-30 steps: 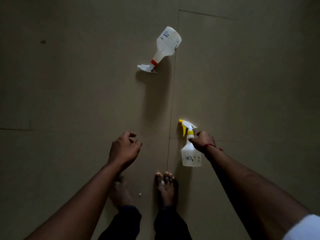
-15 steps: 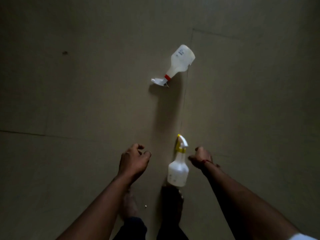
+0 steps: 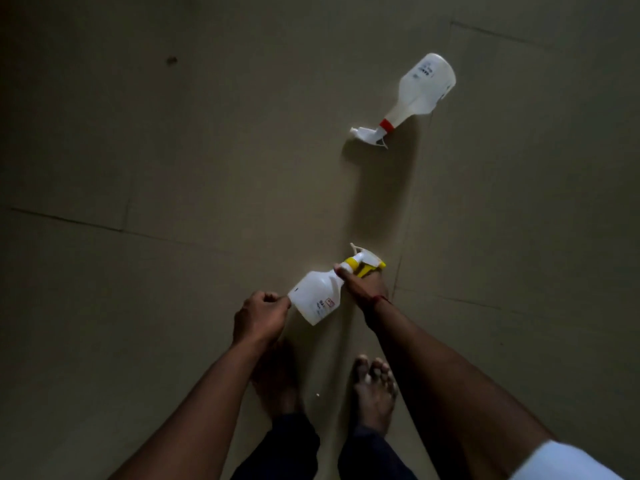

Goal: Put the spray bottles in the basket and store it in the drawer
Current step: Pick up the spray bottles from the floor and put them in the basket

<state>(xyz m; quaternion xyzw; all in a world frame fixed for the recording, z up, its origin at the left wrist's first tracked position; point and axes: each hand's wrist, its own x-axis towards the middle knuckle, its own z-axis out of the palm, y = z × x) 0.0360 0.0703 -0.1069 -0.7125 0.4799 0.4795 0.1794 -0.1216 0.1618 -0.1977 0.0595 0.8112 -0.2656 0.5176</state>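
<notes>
We see the right hand (image 3: 363,285) closed around the neck of the yellow-capped spray bottle (image 3: 320,299), holding it tilted above the floor (image 3: 138,150). The left hand (image 3: 259,317) is curled shut, touching the bottle's base. The red-capped spray bottle (image 3: 420,93) lies on the floor, well apart.

A dull beige tiled floor (image 3: 145,140) fills the whole view, its large smooth tiles divided by thin dark grout lines (image 3: 104,226) that run at a slant. A small dark spot (image 3: 171,60) marks one tile at the upper left. The light is dim, brightest near the middle and fading to deep shadow at the edges and corners.
</notes>
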